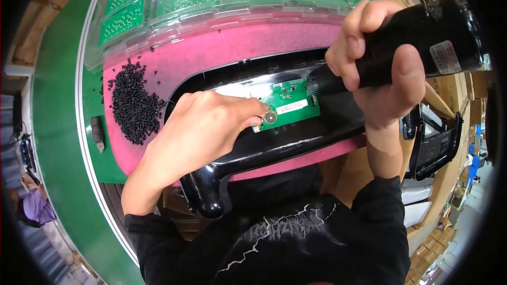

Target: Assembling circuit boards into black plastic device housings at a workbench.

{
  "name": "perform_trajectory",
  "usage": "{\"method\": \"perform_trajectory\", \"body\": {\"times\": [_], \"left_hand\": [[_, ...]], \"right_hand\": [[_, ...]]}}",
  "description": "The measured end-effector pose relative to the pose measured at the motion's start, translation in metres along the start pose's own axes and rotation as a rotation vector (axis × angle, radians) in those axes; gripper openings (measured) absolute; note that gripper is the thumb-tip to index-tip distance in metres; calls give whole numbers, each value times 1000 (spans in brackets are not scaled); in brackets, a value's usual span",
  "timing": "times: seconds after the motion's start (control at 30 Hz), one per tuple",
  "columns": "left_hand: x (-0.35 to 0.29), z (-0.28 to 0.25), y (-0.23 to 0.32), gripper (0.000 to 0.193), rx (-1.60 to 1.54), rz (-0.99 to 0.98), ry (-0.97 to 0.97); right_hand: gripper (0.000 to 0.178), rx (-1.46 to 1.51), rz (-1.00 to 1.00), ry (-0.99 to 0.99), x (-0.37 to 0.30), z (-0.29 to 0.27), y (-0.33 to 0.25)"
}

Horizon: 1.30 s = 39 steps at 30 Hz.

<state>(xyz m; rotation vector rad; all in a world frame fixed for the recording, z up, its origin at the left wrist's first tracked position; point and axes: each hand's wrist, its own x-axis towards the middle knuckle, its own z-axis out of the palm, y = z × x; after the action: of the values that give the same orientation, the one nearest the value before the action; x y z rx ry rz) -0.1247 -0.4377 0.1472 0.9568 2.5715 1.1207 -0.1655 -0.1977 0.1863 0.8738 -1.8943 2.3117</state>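
A green circuit board [296,120] with a white label and a round dark part lies inside a glossy black plastic housing [274,145]. My left hand [203,124] reaches over the housing, its thumb and fingers closed at the board's left end; any small item between the fingertips is hidden. In my right hand [377,58] is a thick black electric screwdriver [422,39], tilted, with fingers wrapped round its body. Its narrow end points down at the board's right end, where the tip is hard to make out.
Under the housing is a pink mat [169,47] with a pile of small black screws [134,103] at left. Clear trays [253,5] of green boards stand behind. A dark small tool [98,132] lies on the green table [60,121]. Black plastic parts [435,148] sit at right.
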Motion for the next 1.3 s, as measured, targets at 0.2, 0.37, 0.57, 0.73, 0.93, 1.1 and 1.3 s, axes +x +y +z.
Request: {"method": "perform_trajectory", "body": {"times": [0.2, 0.37, 0.57, 0.73, 0.93, 1.1, 1.3], "left_hand": [[-1, 6, -7, 13, 43, 138, 62], [5, 4, -3, 15, -60, 260, 204], [2, 5, -7, 7, -289, 215, 286], [2, 7, -8, 7, -317, 229, 358], [0, 2, -8, 15, -48, 342, 391], [0, 4, -10, 19, 6, 393, 369], [-1, 2, -9, 23, 102, 369, 320]], "right_hand": [[52, 186, 7, 63, -5, 11, -14], [42, 473, -81, -80, -7, 23, -30], [38, 484, -291, 37, -17, 23, -36], [29, 412, -358, 120, -20, 28, -48], [30, 377, -418, 75, -23, 34, -45], [35, 442, -466, 71, -24, 37, -34], [40, 373, -329, 64, -24, 38, -30]]}}
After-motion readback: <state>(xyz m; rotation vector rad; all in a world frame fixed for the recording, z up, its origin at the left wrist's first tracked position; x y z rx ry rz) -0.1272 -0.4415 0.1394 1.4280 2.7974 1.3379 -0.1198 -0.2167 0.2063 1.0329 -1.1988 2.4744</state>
